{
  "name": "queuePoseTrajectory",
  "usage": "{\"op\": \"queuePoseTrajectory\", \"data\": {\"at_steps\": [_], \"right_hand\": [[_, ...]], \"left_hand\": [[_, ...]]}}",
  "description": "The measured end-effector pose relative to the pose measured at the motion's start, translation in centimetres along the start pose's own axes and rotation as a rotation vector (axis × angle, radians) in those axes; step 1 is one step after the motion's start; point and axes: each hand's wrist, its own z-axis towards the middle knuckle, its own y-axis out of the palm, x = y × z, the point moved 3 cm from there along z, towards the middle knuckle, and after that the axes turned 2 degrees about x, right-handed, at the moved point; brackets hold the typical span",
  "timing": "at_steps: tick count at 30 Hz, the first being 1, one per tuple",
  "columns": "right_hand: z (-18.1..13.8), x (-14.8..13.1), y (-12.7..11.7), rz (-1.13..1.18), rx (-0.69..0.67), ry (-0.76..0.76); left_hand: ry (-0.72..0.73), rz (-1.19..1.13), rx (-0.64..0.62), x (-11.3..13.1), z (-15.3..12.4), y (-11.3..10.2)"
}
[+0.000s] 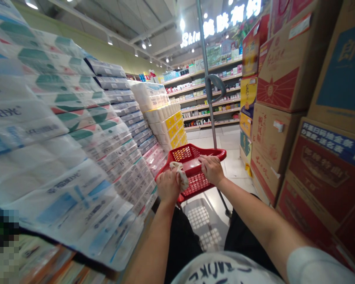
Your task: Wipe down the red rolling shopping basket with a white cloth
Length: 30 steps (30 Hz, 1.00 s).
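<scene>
A red plastic shopping basket (192,154) on wheels stands in the aisle in front of me, its grey pull handle (207,79) rising straight up. My left hand (167,186) is closed on a crumpled white cloth (180,173) pressed against the basket's near rim. My right hand (211,169) grips the same red rim just to the right, fingers curled over it. The inside of the basket shows nothing that I can make out.
Stacks of wrapped tissue packs (77,130) wall the left side. Brown and red cardboard cartons (298,118) are piled high on the right. The tiled aisle floor (233,157) runs ahead to shelves of small goods (201,94).
</scene>
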Motion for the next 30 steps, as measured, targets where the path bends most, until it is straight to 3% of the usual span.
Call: {"op": "queuePoseTrajectory", "data": {"at_steps": [4,7,11,16,18,20,24,30], "right_hand": [[0.1,0.1,-0.1,-0.005,-0.008,-0.002],[0.0,0.1,0.1,-0.006,-0.005,-0.002],[-0.1,0.1,0.4,-0.002,0.002,0.002],[-0.2,0.3,0.1,0.001,0.002,0.011],[-0.2,0.4,-0.1,0.000,0.003,0.010],[-0.2,0.7,-0.3,-0.003,0.002,0.012],[-0.2,1.2,-0.6,-0.012,0.006,0.026],[-0.4,1.3,-0.7,0.007,0.022,0.039]], "left_hand": [[0.093,-0.070,0.181,-0.9,-2.6,1.0],[0.021,-0.102,0.148,-1.2,-2.6,1.0],[-0.170,-0.031,-0.131,-1.1,0.2,0.0],[-0.213,0.037,-0.592,-0.7,3.7,-0.4],[-0.198,0.033,-0.706,-0.6,4.4,-0.2],[-0.179,0.019,-0.739,-0.3,4.8,0.0],[-0.182,0.005,-0.690,0.3,4.3,0.2],[-0.037,0.015,-0.190,1.4,1.7,-0.4]]}}
